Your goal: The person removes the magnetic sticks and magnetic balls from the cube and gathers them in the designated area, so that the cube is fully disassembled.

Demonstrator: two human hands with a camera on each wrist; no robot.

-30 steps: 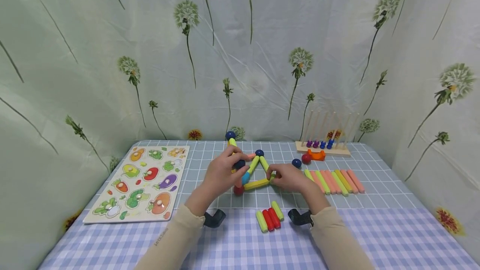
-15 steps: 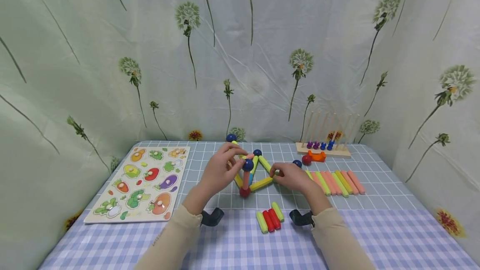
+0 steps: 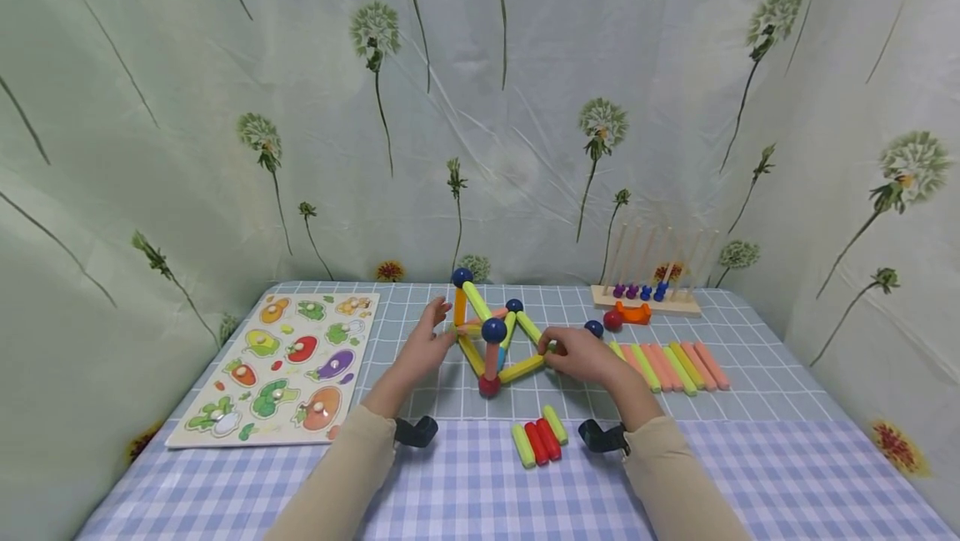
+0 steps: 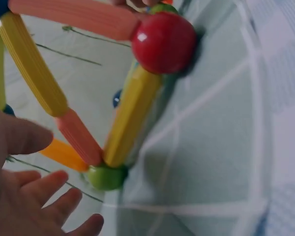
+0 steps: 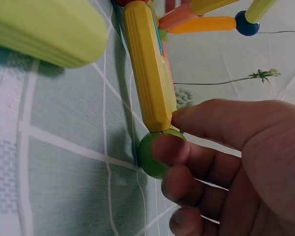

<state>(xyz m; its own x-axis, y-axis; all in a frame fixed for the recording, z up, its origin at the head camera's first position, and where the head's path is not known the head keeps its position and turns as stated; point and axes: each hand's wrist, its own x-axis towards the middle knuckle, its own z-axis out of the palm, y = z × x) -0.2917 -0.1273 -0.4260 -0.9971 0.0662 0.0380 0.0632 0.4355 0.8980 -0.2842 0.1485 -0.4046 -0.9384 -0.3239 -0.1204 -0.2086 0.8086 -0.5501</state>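
Note:
On the table stands a frame of coloured rods and balls. Its front corner is a red ball (image 3: 489,386), with a pink rod (image 3: 491,360) upright on it and a dark blue ball (image 3: 493,330) on top. My left hand (image 3: 429,343) is left of the frame, fingers spread and holding nothing. In the left wrist view, its fingers are near a green ball (image 4: 107,177). My right hand (image 3: 581,353) pinches another green ball (image 5: 152,155) at the right corner, thumb by the end of a yellow rod (image 5: 146,69). In the head view that ball is mostly hidden.
Several loose rods (image 3: 671,364) lie in a row at right. Nearer me are red and lime rods (image 3: 542,439). Blue (image 3: 594,328) and red (image 3: 612,319) balls, an orange piece (image 3: 634,312) and a peg stand (image 3: 660,299) are behind. A vegetable puzzle board (image 3: 281,366) lies left.
My left hand has let go of the upright part with the dark blue ball and moved left, its fingers opening. The frame's front corner shifted slightly right. My right hand stays at its corner.

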